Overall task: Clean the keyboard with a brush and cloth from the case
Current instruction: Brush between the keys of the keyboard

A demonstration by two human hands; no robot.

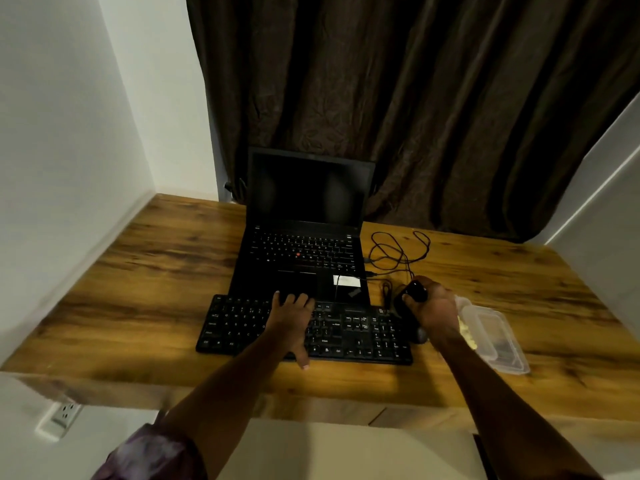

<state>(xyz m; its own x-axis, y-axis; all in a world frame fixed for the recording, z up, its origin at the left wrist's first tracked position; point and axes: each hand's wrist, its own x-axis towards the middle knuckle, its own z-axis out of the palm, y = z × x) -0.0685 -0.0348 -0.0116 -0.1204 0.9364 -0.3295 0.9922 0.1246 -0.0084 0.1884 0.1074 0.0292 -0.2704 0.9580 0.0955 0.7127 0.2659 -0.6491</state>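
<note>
A black external keyboard [360,336] lies on the wooden desk [138,306] in front of an open black laptop [304,244]. My left hand [294,323] rests flat on the middle of the keyboard, fingers spread. Just above the keyboard's right end, my right hand [433,306] is shut on a black computer mouse [414,292]. A clear plastic case [498,337] lies on the desk right of that hand, with something pale yellow showing at its near left side. No brush or cloth is clearly visible.
The mouse cable [398,251] lies in loops right of the laptop. A dark curtain [415,98] hangs behind the desk, with white walls on both sides. A power strip [64,415] sits below the desk's left front edge.
</note>
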